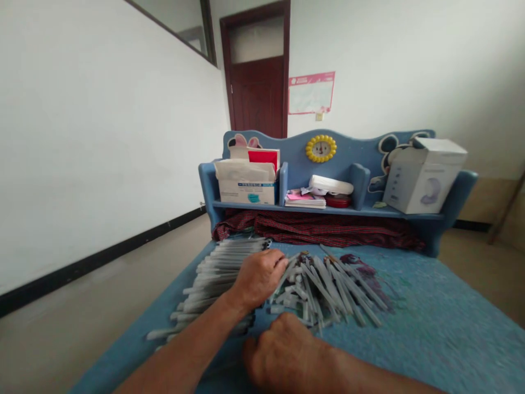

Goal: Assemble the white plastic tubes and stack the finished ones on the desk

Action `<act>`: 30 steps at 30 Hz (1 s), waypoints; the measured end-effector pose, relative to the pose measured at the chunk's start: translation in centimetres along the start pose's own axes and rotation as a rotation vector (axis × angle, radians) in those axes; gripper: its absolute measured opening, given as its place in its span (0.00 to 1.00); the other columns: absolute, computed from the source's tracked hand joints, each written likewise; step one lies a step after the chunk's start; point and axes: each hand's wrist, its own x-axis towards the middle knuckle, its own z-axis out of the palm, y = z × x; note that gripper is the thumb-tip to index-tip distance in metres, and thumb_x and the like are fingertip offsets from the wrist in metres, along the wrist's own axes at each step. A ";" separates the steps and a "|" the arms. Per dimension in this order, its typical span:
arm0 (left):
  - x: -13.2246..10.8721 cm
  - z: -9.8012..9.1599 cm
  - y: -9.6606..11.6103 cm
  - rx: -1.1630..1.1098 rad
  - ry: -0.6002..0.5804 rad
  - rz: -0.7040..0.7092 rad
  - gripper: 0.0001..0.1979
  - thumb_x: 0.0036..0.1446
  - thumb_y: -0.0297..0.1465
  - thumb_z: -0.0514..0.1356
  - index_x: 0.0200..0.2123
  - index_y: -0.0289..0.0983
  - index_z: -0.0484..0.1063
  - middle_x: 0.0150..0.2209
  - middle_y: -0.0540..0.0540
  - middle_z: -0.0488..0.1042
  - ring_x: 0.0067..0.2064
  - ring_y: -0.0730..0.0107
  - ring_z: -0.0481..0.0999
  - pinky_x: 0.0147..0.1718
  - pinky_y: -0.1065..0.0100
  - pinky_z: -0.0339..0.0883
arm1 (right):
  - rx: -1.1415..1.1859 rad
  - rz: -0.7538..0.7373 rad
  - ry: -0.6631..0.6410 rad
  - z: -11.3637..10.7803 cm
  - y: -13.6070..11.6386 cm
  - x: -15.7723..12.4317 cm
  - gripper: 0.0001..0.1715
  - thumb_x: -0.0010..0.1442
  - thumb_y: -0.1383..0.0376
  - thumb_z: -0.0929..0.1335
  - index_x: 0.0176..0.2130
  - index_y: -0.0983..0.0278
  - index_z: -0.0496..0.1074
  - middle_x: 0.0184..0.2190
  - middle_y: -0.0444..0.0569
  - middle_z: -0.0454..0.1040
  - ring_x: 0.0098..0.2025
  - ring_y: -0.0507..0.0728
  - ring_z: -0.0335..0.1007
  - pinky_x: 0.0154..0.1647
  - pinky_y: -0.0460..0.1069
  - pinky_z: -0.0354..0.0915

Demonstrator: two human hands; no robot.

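On the blue desk [443, 295], several pale translucent tubes [223, 268] with dark ends lie side by side at the left. A looser heap of similar tubes and short pieces [332, 284] spreads to their right. My left hand [262, 273] is between the row and the heap, fingers curled at the heap's left edge; what they hold, if anything, is hidden. Nearer the front, my right hand [283, 350] is curled just below the heap, its fingertips turned away and blurred, so its contents do not show.
At the desk's back, a blue shelf [410, 213] bears a mask box [246, 190], papers [305, 200], a red case [338, 202] and a white box [426, 178]. Red checked cloth [311, 231] is bunched beneath it. A white wall [102, 137] stands at the left.
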 end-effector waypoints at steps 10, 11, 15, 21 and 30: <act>0.4 -5.2 1.9 -0.213 -0.194 0.023 0.13 0.58 0.36 0.53 0.29 0.36 0.73 0.24 0.52 0.71 0.27 0.74 0.69 0.26 0.74 0.58 | -0.072 0.178 -0.026 -4.7 5.0 -5.6 0.04 0.51 0.71 0.64 0.32 0.66 0.65 0.21 0.45 0.73 0.17 0.53 0.65 0.15 0.47 0.43; 0.4 -5.3 2.0 -0.227 -0.245 0.022 0.13 0.58 0.37 0.53 0.29 0.36 0.73 0.24 0.52 0.71 0.27 0.74 0.69 0.26 0.74 0.57 | -0.094 0.258 -0.029 -5.1 5.8 -6.4 0.04 0.53 0.71 0.64 0.33 0.65 0.65 0.21 0.45 0.73 0.18 0.52 0.65 0.16 0.48 0.42; 0.6 -4.7 1.6 -0.248 -0.388 0.021 0.12 0.57 0.37 0.54 0.31 0.36 0.73 0.27 0.52 0.72 0.30 0.73 0.70 0.29 0.74 0.58 | -0.081 0.484 0.053 -5.1 8.7 -8.8 0.07 0.61 0.67 0.60 0.33 0.64 0.64 0.23 0.46 0.72 0.21 0.51 0.64 0.21 0.48 0.44; 0.8 -3.6 0.6 -0.282 -0.456 0.018 0.13 0.59 0.34 0.50 0.32 0.36 0.73 0.28 0.52 0.72 0.30 0.73 0.70 0.30 0.74 0.58 | 0.093 0.552 0.201 -3.3 10.7 -10.4 0.09 0.63 0.65 0.60 0.32 0.64 0.65 0.27 0.46 0.70 0.27 0.51 0.63 0.28 0.46 0.51; 0.7 -2.7 1.0 -0.248 -0.420 0.097 0.15 0.61 0.34 0.48 0.28 0.35 0.70 0.23 0.53 0.68 0.26 0.76 0.67 0.27 0.75 0.56 | 0.458 0.559 0.256 -2.3 12.0 -11.9 0.16 0.63 0.67 0.59 0.24 0.64 0.63 0.19 0.38 0.55 0.22 0.47 0.51 0.25 0.44 0.51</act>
